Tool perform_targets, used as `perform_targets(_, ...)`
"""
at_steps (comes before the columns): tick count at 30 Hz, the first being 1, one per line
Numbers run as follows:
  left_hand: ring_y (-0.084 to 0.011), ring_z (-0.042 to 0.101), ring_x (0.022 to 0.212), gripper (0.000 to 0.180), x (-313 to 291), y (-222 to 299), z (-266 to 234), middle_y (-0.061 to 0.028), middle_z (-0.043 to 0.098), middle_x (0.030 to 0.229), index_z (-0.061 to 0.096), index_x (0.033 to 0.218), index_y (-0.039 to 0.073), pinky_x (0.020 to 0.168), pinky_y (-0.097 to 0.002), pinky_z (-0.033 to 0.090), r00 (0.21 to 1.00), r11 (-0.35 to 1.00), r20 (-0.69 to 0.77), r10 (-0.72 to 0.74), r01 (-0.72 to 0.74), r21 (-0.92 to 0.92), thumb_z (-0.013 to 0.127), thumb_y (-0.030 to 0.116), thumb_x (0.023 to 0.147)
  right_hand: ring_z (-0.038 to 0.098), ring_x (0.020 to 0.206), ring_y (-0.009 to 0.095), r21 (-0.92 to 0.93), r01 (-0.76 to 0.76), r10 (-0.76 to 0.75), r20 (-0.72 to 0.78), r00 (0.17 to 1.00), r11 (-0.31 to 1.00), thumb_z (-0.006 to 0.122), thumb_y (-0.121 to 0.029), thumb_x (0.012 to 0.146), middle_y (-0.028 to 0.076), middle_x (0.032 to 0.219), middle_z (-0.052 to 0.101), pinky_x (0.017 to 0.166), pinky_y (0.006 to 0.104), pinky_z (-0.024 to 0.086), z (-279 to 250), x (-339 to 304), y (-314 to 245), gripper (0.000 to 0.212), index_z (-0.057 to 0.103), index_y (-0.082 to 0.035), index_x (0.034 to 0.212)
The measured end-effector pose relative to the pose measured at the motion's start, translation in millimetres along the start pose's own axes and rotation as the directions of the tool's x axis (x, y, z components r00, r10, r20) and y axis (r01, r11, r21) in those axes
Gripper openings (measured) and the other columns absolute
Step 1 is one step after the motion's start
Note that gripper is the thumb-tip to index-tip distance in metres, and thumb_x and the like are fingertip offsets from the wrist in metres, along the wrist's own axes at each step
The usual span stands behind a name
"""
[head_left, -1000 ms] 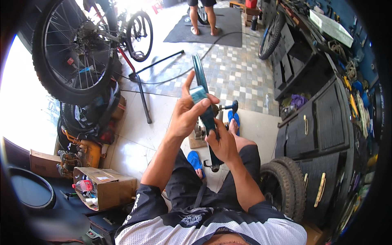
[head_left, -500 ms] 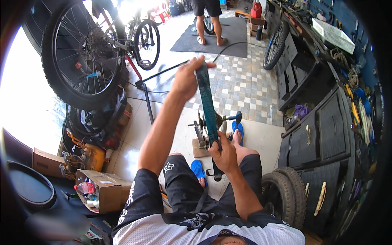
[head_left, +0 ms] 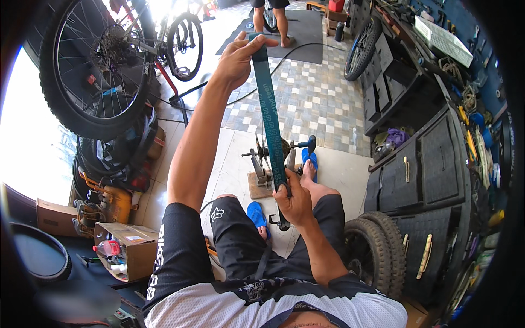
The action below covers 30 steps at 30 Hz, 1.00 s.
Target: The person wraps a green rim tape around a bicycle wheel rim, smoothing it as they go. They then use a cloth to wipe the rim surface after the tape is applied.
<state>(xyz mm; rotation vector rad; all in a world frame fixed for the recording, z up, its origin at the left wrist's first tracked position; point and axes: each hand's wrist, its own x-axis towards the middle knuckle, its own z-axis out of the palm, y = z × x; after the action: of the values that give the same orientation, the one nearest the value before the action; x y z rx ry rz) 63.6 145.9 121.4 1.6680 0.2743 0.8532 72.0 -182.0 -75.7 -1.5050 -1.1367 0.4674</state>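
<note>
A long, narrow strip of teal tape (head_left: 268, 109) with pale printed markings runs straight between my hands. My left hand (head_left: 236, 61) is stretched out far ahead, its fingers closed over the strip's far end. Nearer me, my right hand (head_left: 294, 199) grips the near end between thumb and fingers. What lies under that grip is partly hidden. Below the strip, between my feet, a metal stand (head_left: 257, 165) with a dark toothed hub part and a blue-and-black handle (head_left: 309, 144) stands on a wooden block (head_left: 259, 188). I cannot tell whether the strip touches it.
Bicycles (head_left: 101, 65) stand at the left above a cardboard box (head_left: 139, 259) with a bottle. Tyres (head_left: 377, 251) and dark drawers (head_left: 418, 183) line my right. Another person (head_left: 281, 24) stands on a mat ahead. A black cable crosses the tiled floor.
My left hand has moved farther ahead, away from my right hand, and a longer stretch of teal tape shows between them. The whole view has shifted slightly.
</note>
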Motion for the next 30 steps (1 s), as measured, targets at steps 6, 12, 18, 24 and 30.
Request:
perform_targets(6, -0.0308, -0.013, 0.166, 0.032, 7.8, -20.6, -16.3, -0.0122, 0.063, 0.154, 0.081, 0.126, 0.011, 0.130, -0.0560, 0.005, 0.991, 0.961, 0.001, 0.131, -0.127, 0.246, 0.071, 0.034, 0.106, 0.077, 0.078, 0.038, -0.005, 0.021, -0.021, -0.003, 1.000, 1.000, 0.060, -0.030, 0.103, 0.017, 0.089, 0.077, 0.069, 0.0447, 0.060, 0.8, -3.8, 0.9, 0.049, 0.056, -0.004, 0.144)
perform_targets(12, -0.0326, 0.003, 0.166, 0.026, 8.7, -36.6, -22.0, -0.0090, 0.062, 0.153, 0.084, 0.122, 0.019, 0.130, -0.0557, 0.012, 0.971, 0.929, -0.107, 0.212, -0.166, 0.330, 0.080, 0.029, 0.099, 0.072, 0.072, 0.018, -0.012, 0.025, -0.025, 0.014, 1.000, 1.000, 0.057, -0.025, 0.105, 0.007, 0.084, 0.072, 0.069, 0.0323, 0.058, -1.2, -4.5, -3.9, 0.045, 0.055, 0.001, 0.141)
perform_targets(18, -0.0336, 0.002, 0.166, 0.025, 13.3, -46.1, -25.6, -0.0244, 0.028, 0.171, 0.084, 0.121, 0.022, 0.123, -0.0488, 0.040, 0.972, 0.901, -0.134, 0.193, -0.121, 0.417, 0.083, 0.024, 0.096, 0.072, 0.073, 0.019, -0.004, 0.016, -0.016, 0.019, 1.000, 1.000, 0.057, -0.026, 0.106, 0.007, 0.085, 0.072, 0.069, 0.0327, 0.058, -2.5, -4.0, -7.3, 0.044, 0.055, 0.002, 0.140)
perform_targets(24, -0.0339, 0.008, 0.165, 0.026, 15.8, -57.2, -26.8, -0.0255, 0.006, 0.175, 0.085, 0.120, 0.022, 0.114, -0.0478, 0.052, 0.971, 0.883, -0.175, 0.164, -0.065, 0.466, 0.085, 0.024, 0.094, 0.071, 0.074, 0.019, -0.002, 0.017, -0.017, 0.019, 1.000, 1.000, 0.056, -0.029, 0.108, 0.006, 0.085, 0.072, 0.069, 0.0334, 0.058, -2.2, -4.2, -5.4, 0.045, 0.055, 0.002, 0.140)
perform_targets(30, -0.0342, 0.009, 0.165, 0.027, 11.7, -67.8, -26.0, -0.0263, 0.016, 0.175, 0.085, 0.119, 0.027, 0.121, -0.0555, 0.042, 0.960, 0.810, -0.219, 0.176, -0.015, 0.586, 0.087, 0.030, 0.092, 0.075, 0.069, 0.032, 0.015, 0.045, -0.045, 0.004, 0.999, 0.999, 0.059, -0.027, 0.105, 0.015, 0.084, 0.072, 0.064, 0.0397, 0.058, -1.7, -1.5, -4.0, 0.048, 0.055, 0.001, 0.143)
